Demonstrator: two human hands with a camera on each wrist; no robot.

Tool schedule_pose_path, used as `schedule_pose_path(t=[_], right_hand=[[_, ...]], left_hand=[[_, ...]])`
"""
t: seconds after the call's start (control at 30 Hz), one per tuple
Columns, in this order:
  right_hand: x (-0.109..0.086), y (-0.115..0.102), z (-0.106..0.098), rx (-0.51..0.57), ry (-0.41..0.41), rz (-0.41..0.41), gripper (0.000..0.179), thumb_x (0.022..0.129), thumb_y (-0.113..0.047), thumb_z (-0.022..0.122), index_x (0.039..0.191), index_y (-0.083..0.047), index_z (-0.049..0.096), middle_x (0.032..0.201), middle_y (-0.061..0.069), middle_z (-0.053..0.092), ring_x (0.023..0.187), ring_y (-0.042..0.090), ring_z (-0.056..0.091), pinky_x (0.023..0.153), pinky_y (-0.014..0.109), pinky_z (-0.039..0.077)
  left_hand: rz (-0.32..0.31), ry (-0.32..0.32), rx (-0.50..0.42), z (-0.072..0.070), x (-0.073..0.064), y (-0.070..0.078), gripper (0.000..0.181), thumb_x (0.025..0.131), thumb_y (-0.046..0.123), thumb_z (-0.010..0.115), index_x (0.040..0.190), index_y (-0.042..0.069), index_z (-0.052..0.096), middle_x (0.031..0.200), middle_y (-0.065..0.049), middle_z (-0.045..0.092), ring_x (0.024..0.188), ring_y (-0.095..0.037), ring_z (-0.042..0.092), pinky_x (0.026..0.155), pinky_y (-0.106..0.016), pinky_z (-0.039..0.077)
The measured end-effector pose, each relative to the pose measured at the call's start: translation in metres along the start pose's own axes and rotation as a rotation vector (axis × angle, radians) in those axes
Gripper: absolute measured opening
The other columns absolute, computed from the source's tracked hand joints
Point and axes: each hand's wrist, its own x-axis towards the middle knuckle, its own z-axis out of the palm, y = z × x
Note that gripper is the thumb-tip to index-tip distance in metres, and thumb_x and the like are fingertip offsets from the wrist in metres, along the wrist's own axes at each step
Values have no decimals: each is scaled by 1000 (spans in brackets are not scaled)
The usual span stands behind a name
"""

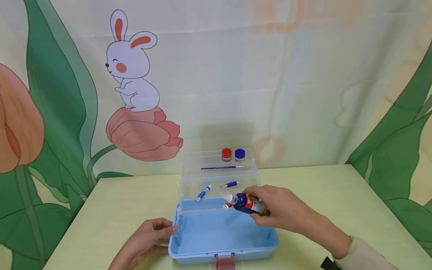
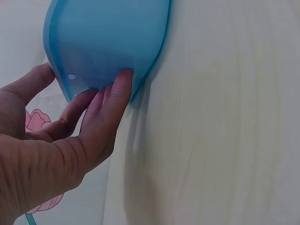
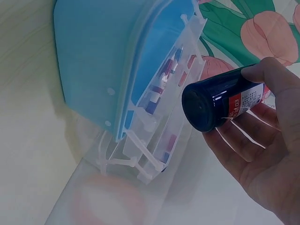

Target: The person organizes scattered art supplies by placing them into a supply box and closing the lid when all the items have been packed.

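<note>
A light blue plastic storage box (image 1: pixel 216 240) stands open on the table, its pink latch (image 1: pixel 225 261) at the front. My left hand (image 1: pixel 148 238) holds its left end, thumb over the rim; in the left wrist view the fingers (image 2: pixel 105 105) lie against the outer wall. Above the box's right half, my right hand (image 1: pixel 283 208) grips a dark blue bottle (image 1: pixel 241 202) with a red label and a white nozzle, tilted on its side with the nozzle to the left. The right wrist view shows the bottle's base (image 3: pixel 198 110) and the thumb and fingers round its body.
Clear fold-out trays (image 1: pixel 189 182) rise behind the box. They hold a red paint jar (image 1: pixel 226 154), a blue paint jar (image 1: pixel 240 155), a paintbrush (image 1: pixel 219 167), a blue paint tube (image 1: pixel 203 193), a purple pen (image 1: pixel 231 184) and a partly hidden red tube (image 1: pixel 227 206). A printed curtain hangs behind.
</note>
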Motion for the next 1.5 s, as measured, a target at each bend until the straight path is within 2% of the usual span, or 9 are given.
schedule_pose_path(t=[0.17, 0.43, 0.67, 0.87, 1.07, 1.2, 1.3, 1.43, 1.5], right_hand=[[4, -3, -1, -34, -34, -25, 47, 86, -29, 76, 130, -19, 61, 107, -3, 69, 81, 5, 55, 66, 21, 51], [10, -8, -2, -95, -118, -47, 47, 86, -31, 77, 129, -19, 62, 108, -1, 71, 74, 4, 54, 59, 19, 46], [17, -11, -4, -114, -146, -84, 44, 85, -31, 76, 126, -21, 63, 108, -2, 72, 73, 3, 55, 56, 19, 45], [26, -17, -3, -147, -236, -94, 45, 86, -32, 76, 128, -23, 61, 114, -1, 73, 76, 7, 59, 55, 20, 45], [34, -22, 0, -192, -332, -104, 49, 84, -32, 77, 130, -25, 60, 107, -6, 73, 86, 9, 64, 57, 22, 49], [38, -25, 3, -200, -384, -132, 51, 83, -33, 80, 129, -22, 60, 103, -7, 72, 82, 6, 62, 59, 22, 51], [40, -27, 3, -236, -416, -161, 50, 82, -35, 81, 126, -21, 60, 94, -8, 69, 74, 5, 58, 55, 21, 49], [43, -28, 2, -291, -459, -185, 50, 82, -36, 81, 126, -21, 61, 87, -9, 66, 69, 4, 54, 51, 22, 46], [44, -29, 2, -303, -483, -190, 52, 82, -36, 81, 127, -21, 61, 90, -9, 67, 71, 4, 54, 52, 22, 46]], left_hand=[[-8, -1, -5, -1, 1, -1, 40, 94, 25, 75, 116, -5, 61, 109, -15, 64, 91, -24, 67, 77, -45, 62], [-18, 13, -7, 0, 2, -1, 39, 94, 25, 76, 116, -4, 62, 107, -14, 65, 90, -24, 66, 76, -45, 62], [-23, 10, -9, 0, 3, -1, 38, 93, 25, 76, 115, -3, 62, 106, -13, 65, 90, -25, 65, 77, -46, 62], [-12, -12, -5, -3, 3, -2, 37, 94, 25, 75, 114, -3, 62, 105, -12, 65, 90, -25, 64, 77, -46, 62], [-9, -43, -14, -5, 3, -3, 35, 97, 24, 72, 115, -4, 62, 103, -12, 65, 90, -24, 65, 78, -46, 62], [-36, -9, 4, -3, 5, -3, 37, 96, 24, 73, 117, -4, 62, 105, -13, 65, 89, -24, 65, 79, -47, 62], [-48, 6, 12, -2, 5, -2, 38, 96, 24, 74, 118, -4, 62, 106, -14, 66, 90, -25, 65, 79, -47, 62], [-43, 0, 5, -2, 6, -2, 38, 96, 24, 74, 117, -4, 62, 106, -14, 66, 89, -25, 65, 79, -47, 62], [-38, -9, 1, -2, 6, -2, 37, 96, 24, 74, 116, -4, 63, 105, -13, 66, 89, -25, 65, 78, -46, 62]])
